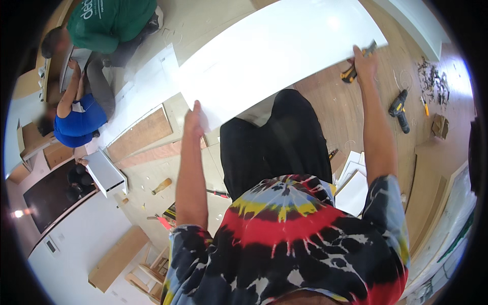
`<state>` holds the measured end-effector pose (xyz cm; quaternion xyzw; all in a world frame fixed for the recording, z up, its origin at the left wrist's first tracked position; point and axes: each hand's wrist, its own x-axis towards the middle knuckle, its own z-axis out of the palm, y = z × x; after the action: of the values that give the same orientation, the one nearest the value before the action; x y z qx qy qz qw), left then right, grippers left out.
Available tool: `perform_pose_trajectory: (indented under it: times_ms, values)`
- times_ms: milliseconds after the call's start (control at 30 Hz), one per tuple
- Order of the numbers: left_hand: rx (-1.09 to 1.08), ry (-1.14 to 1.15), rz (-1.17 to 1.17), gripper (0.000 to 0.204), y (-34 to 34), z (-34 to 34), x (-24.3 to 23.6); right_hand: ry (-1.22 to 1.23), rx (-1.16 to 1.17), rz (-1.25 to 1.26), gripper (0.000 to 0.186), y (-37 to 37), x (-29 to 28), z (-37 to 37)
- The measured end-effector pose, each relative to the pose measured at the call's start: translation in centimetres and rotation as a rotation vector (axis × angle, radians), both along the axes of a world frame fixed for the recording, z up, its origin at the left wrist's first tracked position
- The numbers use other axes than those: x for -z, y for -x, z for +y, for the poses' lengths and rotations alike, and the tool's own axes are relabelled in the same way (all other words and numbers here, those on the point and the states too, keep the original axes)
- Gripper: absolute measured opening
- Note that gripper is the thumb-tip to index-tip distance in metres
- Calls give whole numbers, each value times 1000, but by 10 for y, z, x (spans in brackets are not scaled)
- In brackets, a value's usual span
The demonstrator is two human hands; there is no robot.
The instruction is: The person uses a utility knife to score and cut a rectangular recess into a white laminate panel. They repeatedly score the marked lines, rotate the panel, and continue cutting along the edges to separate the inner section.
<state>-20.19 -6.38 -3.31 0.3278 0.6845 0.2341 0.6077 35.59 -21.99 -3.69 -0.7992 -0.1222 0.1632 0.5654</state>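
A long white panel (274, 56) with a smooth, glossy face stretches before me, above my knees. My left hand (194, 119) grips its near left corner, thumb on top and the other fingers hidden beneath. My right hand (365, 65) is closed at the panel's right end. A yellow-and-black tool (348, 75) shows on both sides of that hand; whether it is held along with the panel or lies behind it, I cannot tell. To the right on the wooden floor lies a cordless drill (399, 111), black and yellow.
At upper left, a person in green (109, 25) and a person in blue (84, 119) work at a cabinet. White sheeting (147, 81) and brown boards (142, 134) cover floor there. Scattered hardware (432, 84) and white pieces (353, 185) lie rightward. A white drawer-like box (105, 172) stands left.
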Motion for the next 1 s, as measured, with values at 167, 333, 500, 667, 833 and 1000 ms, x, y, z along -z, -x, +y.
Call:
perform_pose_trajectory:
  times_ms: [167, 333, 500, 667, 833, 1000]
  values:
    - [-191, -36, -310, 51, -61, -82, 5, 460, 131, -652, 45, -24, 1, 33]
    - [-248, -20, -357, 48, -71, -108, -26, 312, -270, -186, 40, 111, -63, -9]
    - [-79, 5, -132, 87, -53, -77, -46, 386, -703, 304, 28, 252, -116, -23]
    - [-48, -210, -81, 123, -70, -15, -55, 444, -857, 333, 26, 311, -118, -5]
    - [194, -339, 142, 142, -70, -7, -28, 494, -989, 62, 28, 338, -94, 6]
    - [135, -399, 106, 142, -79, -19, -27, 604, -1058, -55, 28, 345, -105, 24]
